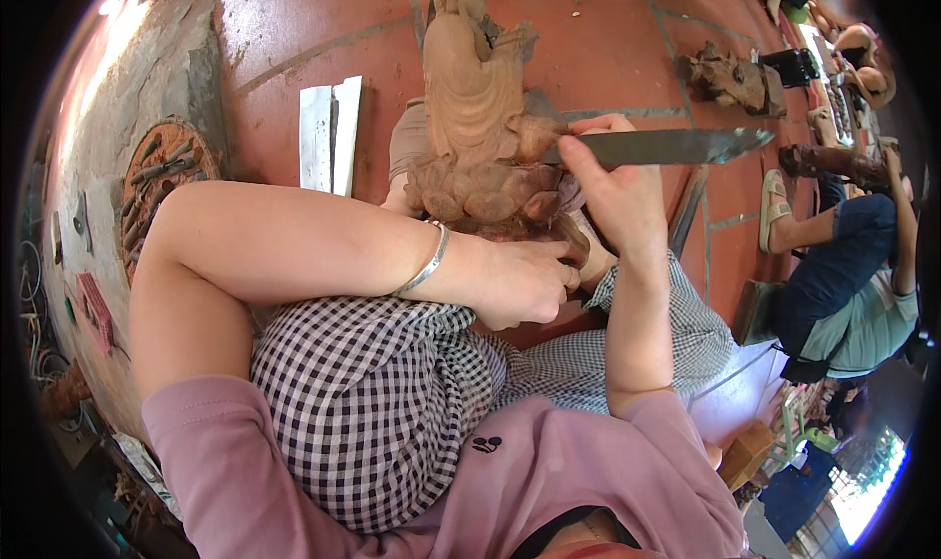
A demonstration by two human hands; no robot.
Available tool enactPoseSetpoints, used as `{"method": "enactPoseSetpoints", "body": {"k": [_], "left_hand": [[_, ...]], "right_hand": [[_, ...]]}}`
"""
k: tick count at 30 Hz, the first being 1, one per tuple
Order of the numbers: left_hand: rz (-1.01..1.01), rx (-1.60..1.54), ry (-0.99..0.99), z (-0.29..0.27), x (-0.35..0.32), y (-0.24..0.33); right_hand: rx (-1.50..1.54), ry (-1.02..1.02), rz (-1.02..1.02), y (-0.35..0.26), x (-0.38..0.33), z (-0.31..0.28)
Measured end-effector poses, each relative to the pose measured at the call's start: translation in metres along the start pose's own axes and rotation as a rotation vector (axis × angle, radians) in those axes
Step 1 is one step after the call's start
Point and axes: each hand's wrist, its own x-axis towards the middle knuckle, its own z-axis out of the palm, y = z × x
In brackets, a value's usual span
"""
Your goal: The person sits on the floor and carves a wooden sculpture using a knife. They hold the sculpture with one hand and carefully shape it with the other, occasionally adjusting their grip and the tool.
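A carved wooden statue (473, 108) of a robed figure stands in front of me on a base of carved petals (490, 192). My left hand (524, 280), with a silver bangle at the wrist, is closed round the lower edge of this base; some fingertips are hidden behind it. Beside the statue's right side, my right hand (619, 182) grips a large knife between thumb and fingers. Its long dark blade (686, 146) points right, roughly level. The handle cannot be clearly made out. My bare feet are partly visible near the base.
White sheets (328, 136) lie on the red tile floor (323, 20). At left, a round tray (201, 145) holds several carving tools. A rough wood piece (730, 77) lies at far right, near a seated person (853, 275) with another dark carving (833, 165).
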Motion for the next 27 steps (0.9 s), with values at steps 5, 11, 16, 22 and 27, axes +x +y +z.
{"method": "enactPoseSetpoints", "body": {"k": [5,11,16,22,27], "left_hand": [[-0.015,0.061,-0.055,0.000,0.002,0.001],[0.001,0.024,-0.005,0.001,0.001,0.000],[-0.020,0.047,-0.044,0.002,0.001,0.001],[-0.008,0.001,-0.060,-0.001,0.002,0.000],[0.011,0.022,-0.010,0.001,0.002,-0.002]], "right_hand": [[0.051,0.006,-0.073,-0.007,-0.007,0.009],[0.239,-0.073,0.024,0.006,0.009,-0.008],[-0.210,-0.030,-0.179,-0.014,0.004,0.007],[0.146,-0.162,0.021,0.004,0.017,-0.009],[0.058,-0.138,-0.004,0.001,0.015,0.000]]}}
